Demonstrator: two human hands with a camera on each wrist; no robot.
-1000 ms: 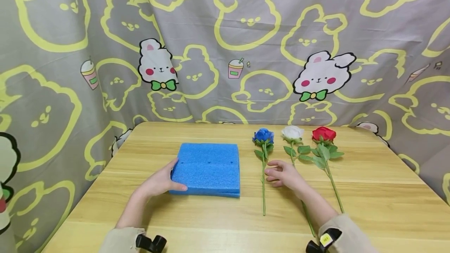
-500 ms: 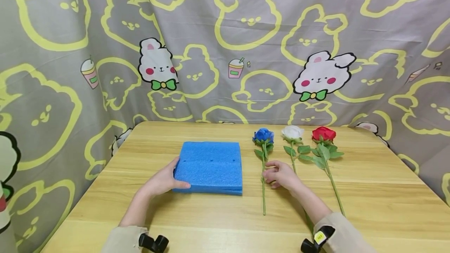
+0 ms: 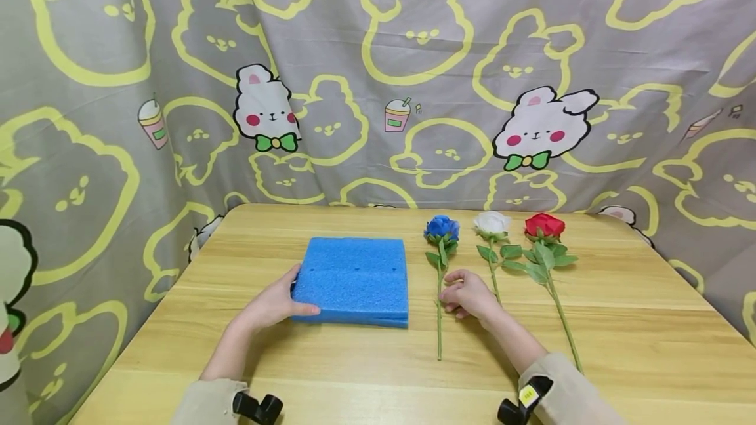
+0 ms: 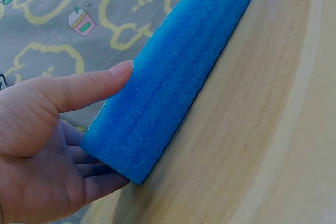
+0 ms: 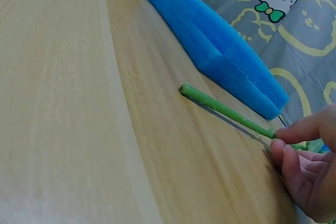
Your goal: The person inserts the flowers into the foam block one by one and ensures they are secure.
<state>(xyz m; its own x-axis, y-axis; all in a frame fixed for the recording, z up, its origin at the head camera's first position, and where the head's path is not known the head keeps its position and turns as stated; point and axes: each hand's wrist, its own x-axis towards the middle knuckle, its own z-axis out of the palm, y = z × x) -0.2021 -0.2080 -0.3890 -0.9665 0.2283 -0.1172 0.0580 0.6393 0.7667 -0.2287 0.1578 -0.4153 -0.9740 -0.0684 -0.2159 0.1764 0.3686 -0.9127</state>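
A flat blue foam block [image 3: 353, 274], marked by a few small holes in its top, lies on the table. At the block's left end, my left hand [image 3: 273, 302] grips it; the thumb [image 4: 100, 86] lies along the front side while the other fingers reach round the end. To the right lies an artificial blue rose [image 3: 441, 229] with a long green stem. My right hand [image 3: 470, 295] pinches that stem between thumb and fingertips about halfway down. In the right wrist view the stem [image 5: 226, 109] is just above the wood, its cut end pointing away from the hand.
A white rose [image 3: 491, 223] lies right of the blue one, its lower stem hidden under my right forearm. Farther right lies a red rose [image 3: 545, 225]. The wooden table [image 3: 354, 372] ends at a patterned grey curtain [image 3: 331, 31] behind.
The foam block has slid slightly right and back with my left hand. My right hand has moved a little left and now pinches the blue rose's stem, which has shifted left.
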